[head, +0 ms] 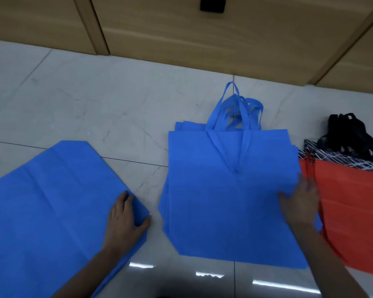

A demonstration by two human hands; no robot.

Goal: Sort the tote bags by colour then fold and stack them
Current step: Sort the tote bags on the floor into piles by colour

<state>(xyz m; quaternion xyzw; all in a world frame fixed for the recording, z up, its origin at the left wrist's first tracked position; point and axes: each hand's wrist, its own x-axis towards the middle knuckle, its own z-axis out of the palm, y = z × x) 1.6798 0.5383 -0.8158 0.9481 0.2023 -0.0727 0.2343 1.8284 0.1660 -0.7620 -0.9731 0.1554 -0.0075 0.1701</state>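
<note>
Three piles on the tiled floor (95,100): a flat blue bag (41,201) at left, a blue stack (224,201) in the centre w/ its blue handles (235,108) pointing toward the wooden cabinets (224,39), and red bags (349,211) at right w/ a black-and-white band and black handles (349,134) at their far end. The blue stack and red bags lie just beside each other, prob. touching at the edge; the flat blue bag is apart from the stack, bare tile btwn them.

The left hand (125,220) lies flat on the near right corner of the flat blue bag, fingers straight, thumb out along the edge, pressing and gripping nothing. The right hand (299,203) is on the right edge of the blue stack, fingers spread. It's blurred, so can't tell if it pinches a layer or only rests there.

Judgement: colour sort looks mostly done, since blues and reds sit separate. Step in hand is fold/stack of the blues. The flat blue bag shows creases but isn't folded small yet. Next move prob. needs the left hand to hold that corner down while the right hand comes across to fold it, then onto the blue stack, edges squared. Thin fabric, so it may slide on the glossy tile.
</note>
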